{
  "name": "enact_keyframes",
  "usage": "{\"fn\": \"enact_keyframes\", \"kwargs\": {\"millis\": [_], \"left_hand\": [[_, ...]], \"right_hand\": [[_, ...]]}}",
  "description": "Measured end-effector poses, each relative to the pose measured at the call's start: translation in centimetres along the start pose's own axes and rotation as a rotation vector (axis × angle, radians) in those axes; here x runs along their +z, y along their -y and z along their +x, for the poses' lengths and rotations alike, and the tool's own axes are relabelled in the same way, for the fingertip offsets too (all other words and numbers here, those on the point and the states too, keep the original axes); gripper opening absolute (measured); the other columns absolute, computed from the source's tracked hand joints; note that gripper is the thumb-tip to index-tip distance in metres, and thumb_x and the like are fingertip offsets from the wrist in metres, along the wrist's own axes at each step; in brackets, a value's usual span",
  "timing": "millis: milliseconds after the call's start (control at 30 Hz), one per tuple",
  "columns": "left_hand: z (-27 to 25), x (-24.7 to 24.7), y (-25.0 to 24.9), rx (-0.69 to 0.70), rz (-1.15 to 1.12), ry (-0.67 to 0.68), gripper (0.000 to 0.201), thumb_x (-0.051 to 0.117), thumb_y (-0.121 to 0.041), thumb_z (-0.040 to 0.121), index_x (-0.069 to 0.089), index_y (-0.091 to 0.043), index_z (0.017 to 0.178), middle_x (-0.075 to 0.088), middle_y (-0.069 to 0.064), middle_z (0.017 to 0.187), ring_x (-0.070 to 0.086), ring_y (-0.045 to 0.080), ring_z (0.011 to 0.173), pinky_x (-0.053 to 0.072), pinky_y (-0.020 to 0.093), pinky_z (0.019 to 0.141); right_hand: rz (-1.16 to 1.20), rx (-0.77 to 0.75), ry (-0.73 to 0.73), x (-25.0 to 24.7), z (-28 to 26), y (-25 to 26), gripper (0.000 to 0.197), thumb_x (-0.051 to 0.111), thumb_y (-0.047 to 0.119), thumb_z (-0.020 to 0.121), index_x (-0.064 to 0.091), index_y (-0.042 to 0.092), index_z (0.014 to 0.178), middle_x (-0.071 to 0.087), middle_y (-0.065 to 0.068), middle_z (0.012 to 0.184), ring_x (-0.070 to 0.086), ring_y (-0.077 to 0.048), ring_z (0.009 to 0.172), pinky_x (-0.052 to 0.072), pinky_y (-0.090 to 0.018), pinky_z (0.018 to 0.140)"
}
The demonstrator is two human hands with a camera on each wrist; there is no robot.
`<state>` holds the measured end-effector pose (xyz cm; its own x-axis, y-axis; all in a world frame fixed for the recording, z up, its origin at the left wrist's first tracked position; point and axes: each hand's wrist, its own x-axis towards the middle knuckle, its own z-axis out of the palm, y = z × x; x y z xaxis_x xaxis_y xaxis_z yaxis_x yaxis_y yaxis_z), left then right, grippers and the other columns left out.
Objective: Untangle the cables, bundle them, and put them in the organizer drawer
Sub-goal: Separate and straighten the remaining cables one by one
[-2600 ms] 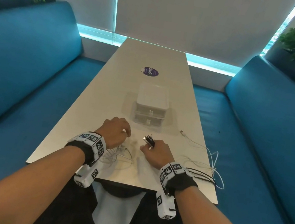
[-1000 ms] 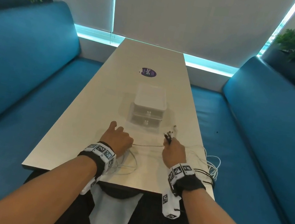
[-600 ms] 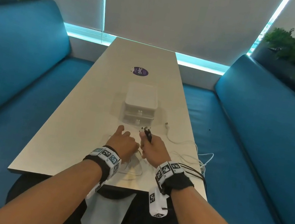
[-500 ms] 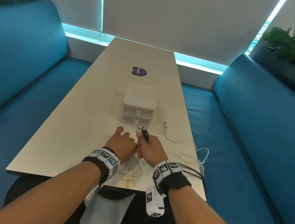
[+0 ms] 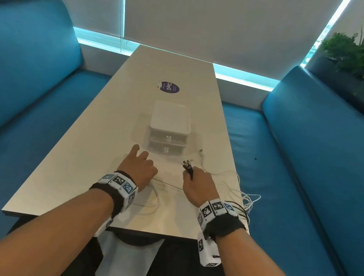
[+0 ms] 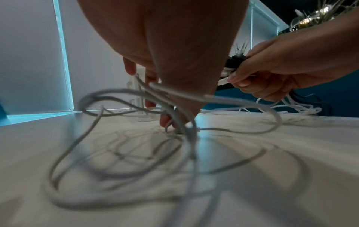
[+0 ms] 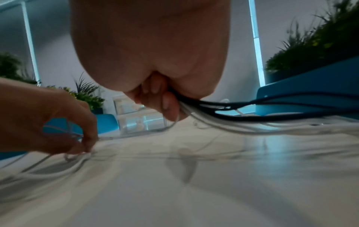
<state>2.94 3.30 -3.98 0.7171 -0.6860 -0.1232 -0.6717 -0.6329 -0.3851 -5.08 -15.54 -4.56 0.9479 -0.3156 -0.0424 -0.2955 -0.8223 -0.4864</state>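
Near the front of the white table (image 5: 92, 146), my left hand (image 5: 138, 165) is curled down over loose white cable loops (image 6: 116, 153) and pinches a white strand against the top. My right hand (image 5: 194, 181) grips a bunch of black and white cable ends, whose plugs (image 5: 188, 164) stick out above the fist. From that fist, black cables (image 7: 272, 104) and white cables (image 7: 252, 127) trail right to the table edge. One white strand (image 5: 168, 184) runs between the two hands. The clear two-drawer organizer (image 5: 169, 130) stands just beyond them, both drawers closed.
A loose white cable with a plug (image 5: 201, 151) lies right of the organizer. White cable loops (image 5: 248, 198) hang over the table's right edge. A purple sticker (image 5: 168, 87) is farther up the table. Blue benches (image 5: 315, 173) run along both sides.
The hands were touching half a second ago and have drawn apart. The right hand moved right with its bunch, and a white strand is stretched between them.
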Motion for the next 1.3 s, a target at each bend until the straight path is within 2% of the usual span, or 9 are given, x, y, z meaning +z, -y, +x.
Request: {"fn": "enact_keyframes", "kwargs": {"millis": [200,333,467,600,700,833,1000,1133,1300], "left_hand": [[-0.6,0.5,0.8,-0.019,-0.01,0.015,0.025,0.053,-0.01,0.09,0.065,-0.025,0.106,0.064,-0.003,0.111,0.05,0.023,0.116,0.018,0.051,0.11],[-0.7,0.4,-0.6,-0.012,-0.064,-0.037,0.035,0.058,-0.007,0.088,0.059,-0.02,0.12,0.059,0.001,0.124,0.047,0.025,0.122,0.02,0.049,0.112],[-0.7,0.2,-2.3,0.01,-0.198,-0.103,0.042,0.047,-0.006,0.091,0.054,-0.02,0.13,0.058,0.001,0.129,0.046,0.022,0.126,0.017,0.046,0.115],[-0.9,0.8,-3.4,-0.008,-0.203,-0.088,0.032,0.042,-0.025,0.097,0.053,-0.017,0.127,0.057,0.004,0.127,0.048,0.026,0.121,0.015,0.05,0.116],[-1.3,1.1,-2.7,-0.011,-0.099,-0.06,0.037,0.051,-0.009,0.09,0.055,-0.015,0.126,0.057,0.006,0.125,0.045,0.03,0.124,0.011,0.055,0.118],[-1.4,0.9,-2.1,0.01,-0.029,-0.073,0.034,0.04,-0.001,0.092,0.056,-0.008,0.121,0.062,0.009,0.119,0.048,0.03,0.122,0.004,0.054,0.12],[-1.8,0.8,-2.3,0.05,-0.068,-0.112,0.026,0.044,-0.019,0.096,0.059,-0.013,0.116,0.063,0.005,0.115,0.049,0.027,0.119,0.005,0.054,0.119],[-1.6,-0.1,-2.5,0.086,0.008,-0.057,0.029,0.042,-0.004,0.094,0.06,-0.008,0.117,0.064,0.009,0.117,0.047,0.03,0.122,0.006,0.055,0.12],[-0.6,-1.4,-3.7,0.106,-0.06,-0.053,0.032,0.037,0.002,0.094,0.047,-0.002,0.124,0.067,0.014,0.106,0.056,0.032,0.114,0.008,0.051,0.121]], "right_hand": [[0.033,0.179,-0.029,-0.2,0.0,-1.5,0.038,0.038,0.035,0.103,0.062,0.007,0.114,0.067,-0.016,0.11,0.063,-0.034,0.099,0.043,-0.032,0.075],[0.033,0.167,0.027,0.7,0.2,-0.7,0.033,0.04,0.034,0.102,0.059,0.009,0.113,0.065,-0.015,0.11,0.063,-0.033,0.097,0.05,-0.038,0.082],[0.086,0.164,0.033,0.6,0.3,-0.9,0.029,0.042,0.029,0.101,0.06,0.008,0.111,0.066,-0.014,0.11,0.062,-0.032,0.099,0.049,-0.038,0.084],[0.102,0.133,0.031,0.2,0.1,-1.1,0.028,0.041,0.028,0.103,0.061,0.008,0.106,0.067,-0.012,0.107,0.062,-0.03,0.097,0.045,-0.034,0.078],[0.037,0.122,-0.007,0.0,0.1,-1.5,0.028,0.04,0.029,0.103,0.059,0.008,0.107,0.067,-0.014,0.104,0.063,-0.031,0.094,0.047,-0.036,0.077],[-0.015,0.159,-0.047,-0.3,0.3,-1.8,0.026,0.04,0.028,0.102,0.056,0.008,0.108,0.066,-0.014,0.102,0.063,-0.033,0.092,0.048,-0.037,0.076],[-0.041,0.171,-0.055,0.0,0.3,-1.5,0.027,0.04,0.032,0.101,0.055,0.011,0.109,0.066,-0.013,0.103,0.064,-0.033,0.092,0.052,-0.043,0.083],[-0.019,0.164,-0.019,0.0,0.2,-1.3,0.03,0.041,0.032,0.102,0.057,0.009,0.112,0.066,-0.015,0.107,0.063,-0.034,0.096,0.051,-0.04,0.083],[0.04,0.045,0.037,0.8,-0.3,1.0,0.031,0.042,0.032,0.101,0.06,0.009,0.109,0.066,-0.015,0.106,0.063,-0.033,0.095,0.051,-0.041,0.084]]}}
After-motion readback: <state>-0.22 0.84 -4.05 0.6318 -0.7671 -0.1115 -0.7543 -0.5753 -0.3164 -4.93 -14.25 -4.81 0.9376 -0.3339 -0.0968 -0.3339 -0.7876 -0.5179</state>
